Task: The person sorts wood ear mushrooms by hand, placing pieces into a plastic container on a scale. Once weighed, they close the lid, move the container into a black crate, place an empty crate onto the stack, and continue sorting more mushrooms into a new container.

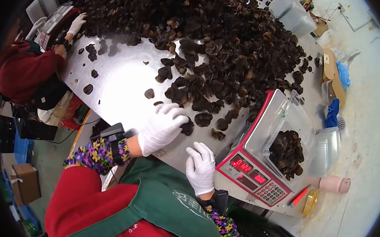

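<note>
My left hand, in a white glove, is above the metal table with its fingers bent. At its fingertips is a dark wood ear mushroom, partly hidden by the hand. My right hand, also gloved, is at the table's near edge, fingers apart and nothing in them. Right of it stands a red and white digital scale with lit red digits. A clear plastic container on the scale holds several wood ear mushrooms. Loose wood ears lie just beyond my hands.
A large heap of wood ear mushrooms covers the far table. Another person works at the left. Clear containers stand at the back right, others beside the scale. A pink cup and a red-handled tool lie nearby.
</note>
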The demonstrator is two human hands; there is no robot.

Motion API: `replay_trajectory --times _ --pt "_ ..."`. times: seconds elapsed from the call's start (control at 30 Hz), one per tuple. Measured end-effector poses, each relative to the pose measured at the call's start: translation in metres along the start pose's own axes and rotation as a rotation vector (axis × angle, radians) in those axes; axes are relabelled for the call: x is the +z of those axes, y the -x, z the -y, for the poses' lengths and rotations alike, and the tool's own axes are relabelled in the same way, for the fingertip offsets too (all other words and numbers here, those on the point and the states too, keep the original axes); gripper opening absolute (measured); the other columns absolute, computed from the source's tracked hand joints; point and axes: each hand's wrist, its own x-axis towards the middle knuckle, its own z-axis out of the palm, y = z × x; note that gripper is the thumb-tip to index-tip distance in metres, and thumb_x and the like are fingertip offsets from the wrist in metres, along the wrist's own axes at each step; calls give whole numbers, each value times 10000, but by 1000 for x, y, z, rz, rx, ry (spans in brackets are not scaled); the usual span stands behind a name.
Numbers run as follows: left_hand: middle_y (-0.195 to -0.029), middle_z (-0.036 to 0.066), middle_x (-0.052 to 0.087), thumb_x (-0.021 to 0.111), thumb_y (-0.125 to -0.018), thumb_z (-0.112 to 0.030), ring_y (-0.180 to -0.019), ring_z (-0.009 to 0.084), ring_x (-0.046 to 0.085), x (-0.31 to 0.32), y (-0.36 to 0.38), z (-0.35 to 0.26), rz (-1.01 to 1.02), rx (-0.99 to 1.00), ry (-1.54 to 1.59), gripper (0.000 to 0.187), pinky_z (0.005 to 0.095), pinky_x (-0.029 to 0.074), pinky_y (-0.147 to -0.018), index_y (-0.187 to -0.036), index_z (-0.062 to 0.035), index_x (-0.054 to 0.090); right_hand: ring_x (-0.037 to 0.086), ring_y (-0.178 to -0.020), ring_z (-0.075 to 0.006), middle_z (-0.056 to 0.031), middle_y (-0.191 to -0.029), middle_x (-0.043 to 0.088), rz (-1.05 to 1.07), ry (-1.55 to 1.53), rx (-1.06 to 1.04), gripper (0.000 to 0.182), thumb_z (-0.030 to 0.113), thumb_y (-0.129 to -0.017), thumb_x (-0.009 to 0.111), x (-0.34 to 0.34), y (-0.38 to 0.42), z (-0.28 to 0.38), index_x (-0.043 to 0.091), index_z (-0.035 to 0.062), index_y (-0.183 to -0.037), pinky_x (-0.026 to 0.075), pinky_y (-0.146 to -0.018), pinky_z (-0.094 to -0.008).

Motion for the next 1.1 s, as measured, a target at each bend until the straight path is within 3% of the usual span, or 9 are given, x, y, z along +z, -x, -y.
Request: replay_trajectory --times 0.13,0.23,0.37,0.43,0.5,0.67,0.77,0.87,1.1 --pt "-1201 108 621 682 -800 -88 -1194 360 542 -10 25 20 -120 -319 28 353 494 408 -1017 -1149 -120 638 573 -1172 -382 -157 -1229 609 7 38 -27 301 31 -828 668 2 2 -1 690 67 -1127 467 -1005 -480" --pt "-1250 149 614 653 -824 -55 -1179 367 550 -8 32 36 -201 -560 198 456 458 433 -1032 -1277 -90 611 568 -1178 -381 -156 -1233 603 7 52 -41 301 34 -830 670 3 2 -2 688 71 -1129 466 -1004 -481" --pt "-1242 164 622 535 -814 78 -1173 353 558 3 29 45 -421 -590 347 517 415 461 -1020 -1311 -50 593 568 -1172 -381 -155 -1226 605 -8 52 -45 298 34 -831 668 3 3 -3 687 71 -1127 466 -1003 -484" --pt "-1249 172 619 481 -792 127 -1143 354 579 -6 14 45 -384 -573 367 550 395 479 -1000 -1293 -60 608 569 -1169 -382 -156 -1222 606 -14 44 -39 295 33 -833 665 3 3 -2 687 69 -1125 467 -1000 -484" --pt "-1264 171 610 482 -774 139 -1095 361 600 -6 0 50 -294 -346 367 569 400 502 -955 -1277 -86 624 570 -1165 -383 -156 -1217 608 -18 34 -36 292 32 -834 663 2 3 -2 687 67 -1123 467 -998 -484" --pt "-1178 138 633 663 -814 -1 -1029 343 637 0 -36 44 -135 -90 36 398 420 532 -864 -1197 -106 662 577 -1149 -386 -156 -1209 613 -20 27 -34 287 24 -828 662 1 3 1 685 57 -1112 470 -988 -482" --pt "-1229 146 647 640 -879 12 -1053 309 657 9 -32 63 67 -149 275 353 353 528 -918 -1222 -71 658 581 -1144 -384 -156 -1201 618 -24 34 -33 284 26 -828 664 2 3 -1 686 55 -1110 472 -987 -480" --pt "-1285 73 662 594 -992 -53 -1075 130 640 -10 -31 67 162 -563 699 306 296 557 -864 -1292 -12 633 584 -1142 -380 -152 -1194 622 -29 27 -33 282 25 -827 667 2 4 -2 687 57 -1106 474 -984 -479" --pt "-1240 52 665 497 -1058 -92 -1001 94 638 -42 -6 65 19 -746 988 296 242 561 -828 -1319 -41 626 580 -1154 -370 -142 -1191 624 -22 41 -50 291 11 -813 672 1 4 -2 692 70 -1098 465 -992 -476"
